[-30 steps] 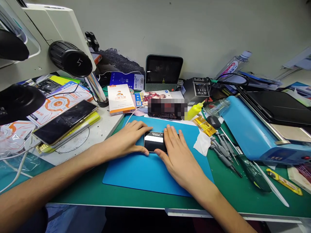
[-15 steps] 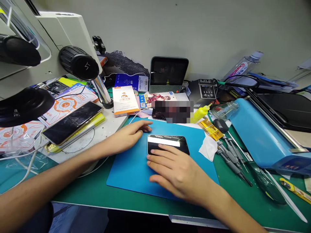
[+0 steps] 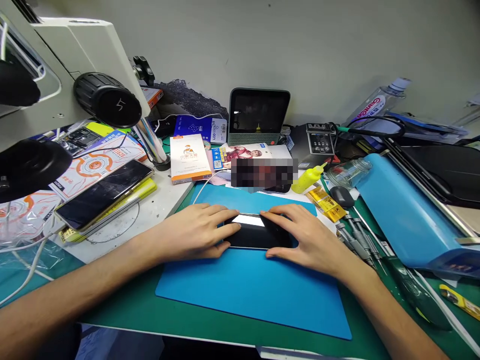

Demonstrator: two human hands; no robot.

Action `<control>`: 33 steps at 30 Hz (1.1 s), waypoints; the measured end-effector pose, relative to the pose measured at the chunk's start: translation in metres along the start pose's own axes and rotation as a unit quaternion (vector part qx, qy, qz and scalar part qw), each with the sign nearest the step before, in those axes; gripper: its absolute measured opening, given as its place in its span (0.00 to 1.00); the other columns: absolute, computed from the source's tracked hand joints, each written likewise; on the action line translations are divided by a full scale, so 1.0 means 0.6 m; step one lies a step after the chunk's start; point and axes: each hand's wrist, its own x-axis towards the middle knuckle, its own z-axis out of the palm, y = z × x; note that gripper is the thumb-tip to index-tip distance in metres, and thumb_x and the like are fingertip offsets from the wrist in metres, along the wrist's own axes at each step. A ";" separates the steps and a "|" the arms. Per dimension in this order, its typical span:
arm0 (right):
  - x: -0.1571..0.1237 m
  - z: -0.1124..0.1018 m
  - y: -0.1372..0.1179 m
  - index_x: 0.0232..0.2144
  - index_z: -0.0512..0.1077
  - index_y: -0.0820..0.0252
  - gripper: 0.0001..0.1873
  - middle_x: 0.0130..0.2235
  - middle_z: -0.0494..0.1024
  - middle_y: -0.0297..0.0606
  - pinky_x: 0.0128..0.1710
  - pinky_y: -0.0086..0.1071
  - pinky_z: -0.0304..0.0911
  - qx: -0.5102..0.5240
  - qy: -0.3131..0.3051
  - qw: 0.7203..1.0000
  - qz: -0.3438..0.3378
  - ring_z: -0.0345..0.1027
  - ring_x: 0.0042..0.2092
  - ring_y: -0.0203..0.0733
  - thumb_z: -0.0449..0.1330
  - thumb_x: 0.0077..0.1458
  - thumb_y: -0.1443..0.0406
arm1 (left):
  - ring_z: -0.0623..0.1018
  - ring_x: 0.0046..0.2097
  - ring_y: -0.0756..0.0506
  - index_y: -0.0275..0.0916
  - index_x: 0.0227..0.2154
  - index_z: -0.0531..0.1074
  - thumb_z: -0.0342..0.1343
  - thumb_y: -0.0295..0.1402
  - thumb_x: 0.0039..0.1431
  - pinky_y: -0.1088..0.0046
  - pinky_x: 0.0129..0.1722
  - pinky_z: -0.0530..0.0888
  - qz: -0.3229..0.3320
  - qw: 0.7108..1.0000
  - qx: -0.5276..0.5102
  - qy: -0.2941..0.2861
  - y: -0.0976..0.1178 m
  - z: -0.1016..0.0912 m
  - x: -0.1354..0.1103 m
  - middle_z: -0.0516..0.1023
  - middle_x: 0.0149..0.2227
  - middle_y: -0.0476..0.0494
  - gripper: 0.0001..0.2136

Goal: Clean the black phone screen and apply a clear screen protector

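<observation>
The phone lay flat toward the far side of the blue mat; the left hand and right hand each pinched one end, fingers over the far edge, thumbs at the near; it looked thin, stiff, light, glossy, probably slippery and breakable; its side edges seemed the safest hold.

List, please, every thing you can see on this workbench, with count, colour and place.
blue mat: 1, blue, centre
black phone: 1, black, on blue mat
microscope: 1, white, far left
second phone: 1, dark, left
box: 1, orange-white, behind mat
yellow bottle: 1, yellow, behind mat
screwdrivers: several, grey, right of mat
blue machine: 1, blue, far right
left hand: 1, grips phone's left end
right hand: 1, grips phone's right end
</observation>
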 end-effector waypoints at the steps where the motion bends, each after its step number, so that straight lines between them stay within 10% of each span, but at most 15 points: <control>1: 0.000 0.002 -0.001 0.65 0.68 0.56 0.38 0.57 0.76 0.51 0.54 0.53 0.73 0.007 0.001 1.000 0.003 0.73 0.56 0.57 0.67 0.59 0.45 | 0.82 0.55 0.35 0.34 0.55 0.74 0.54 0.33 0.70 0.58 0.47 0.83 0.007 1.000 0.007 0.014 0.001 0.001 0.000 0.79 0.59 0.32 0.15; 33: 0.002 -0.001 -0.008 0.62 0.71 0.61 0.35 0.51 0.78 0.50 0.50 0.49 0.73 0.022 0.014 1.000 0.008 0.73 0.51 0.55 0.67 0.61 0.47 | 0.77 0.63 0.30 0.20 0.62 0.70 0.53 0.24 0.70 0.58 0.55 0.81 0.090 0.979 0.182 -0.030 0.029 0.003 -0.014 0.75 0.62 0.21 0.20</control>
